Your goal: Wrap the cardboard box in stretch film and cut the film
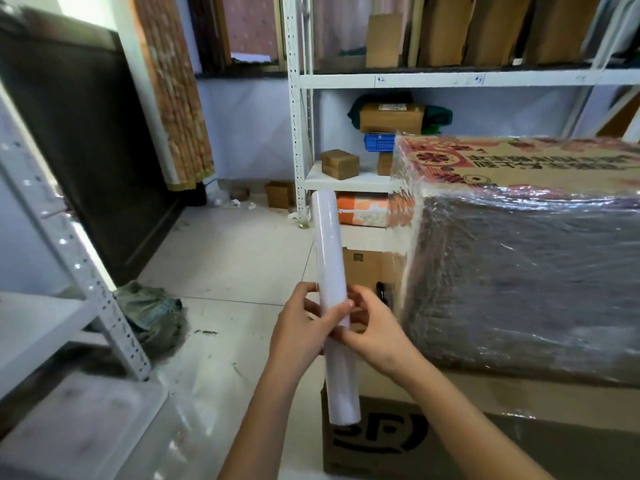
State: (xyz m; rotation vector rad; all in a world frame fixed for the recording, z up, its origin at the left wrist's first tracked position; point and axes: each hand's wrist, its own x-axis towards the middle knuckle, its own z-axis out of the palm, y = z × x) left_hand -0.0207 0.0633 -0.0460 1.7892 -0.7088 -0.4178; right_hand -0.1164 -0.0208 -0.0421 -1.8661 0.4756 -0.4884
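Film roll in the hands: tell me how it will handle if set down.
The film roll looks stiff, staying straight while the left hand and right hand hold only its middle. Round and smooth, it would probably roll lying down, and tip easily on end.

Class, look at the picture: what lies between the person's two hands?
The stretch film roll, held roughly upright. The left hand grips it from one side, the right hand from the other, beside the film-wrapped cardboard box. The head view shows this.

White film roll (329,271) upright; cardboard box (526,258) film-wrapped, right.
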